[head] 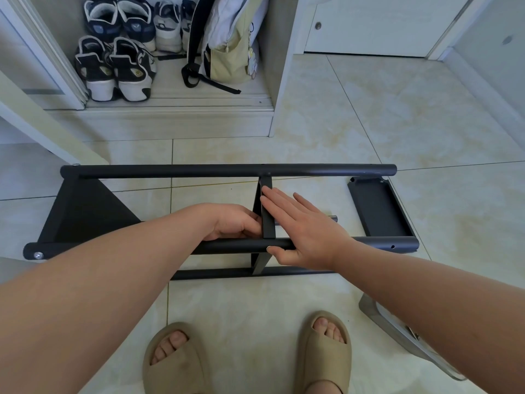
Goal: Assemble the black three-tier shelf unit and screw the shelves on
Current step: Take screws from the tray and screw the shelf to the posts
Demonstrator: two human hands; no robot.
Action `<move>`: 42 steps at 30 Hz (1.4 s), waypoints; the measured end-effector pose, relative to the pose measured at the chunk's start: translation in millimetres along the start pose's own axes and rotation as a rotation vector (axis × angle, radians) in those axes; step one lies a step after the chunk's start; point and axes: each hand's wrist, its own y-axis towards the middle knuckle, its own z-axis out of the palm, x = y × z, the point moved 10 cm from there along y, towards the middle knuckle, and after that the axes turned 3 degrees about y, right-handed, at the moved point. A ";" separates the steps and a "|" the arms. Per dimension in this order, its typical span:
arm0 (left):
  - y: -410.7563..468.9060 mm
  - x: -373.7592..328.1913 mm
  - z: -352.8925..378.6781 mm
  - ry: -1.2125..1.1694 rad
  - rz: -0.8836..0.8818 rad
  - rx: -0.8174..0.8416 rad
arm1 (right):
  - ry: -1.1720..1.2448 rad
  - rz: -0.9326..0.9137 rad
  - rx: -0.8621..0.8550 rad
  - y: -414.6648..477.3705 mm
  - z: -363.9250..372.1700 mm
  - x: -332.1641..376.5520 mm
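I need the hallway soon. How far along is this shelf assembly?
Done: the black metal end shelf at the left looks fastened, a silver screw in the black round pole. In hand: left hand grips and right hand presses the black middle shelf. Left: the black tray-shaped shelf at right looks loose, and a pole hole is empty.

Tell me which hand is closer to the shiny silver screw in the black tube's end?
Left. The left hand grips the upright black middle shelf on the silver screw's side; the right hand lies flat beyond it.
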 end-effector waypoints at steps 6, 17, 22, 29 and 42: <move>-2.4 -2.7 -1.4 0.072 -0.016 -0.031 | -0.021 0.007 0.026 1.7 1.2 -2.6; -8.1 -7.4 -4.8 0.144 -0.025 -0.088 | -0.031 0.017 0.019 4.0 1.4 -6.3; -5.4 -4.2 -5.8 0.107 -0.039 -0.071 | -0.022 0.009 0.012 4.7 0.9 -5.9; -9.3 -0.9 -4.1 0.076 -0.073 -0.042 | -0.036 0.005 0.016 5.6 1.8 -5.6; -10.3 -8.2 -1.8 0.094 -0.031 -0.080 | -0.042 -0.002 0.010 3.8 0.9 -3.1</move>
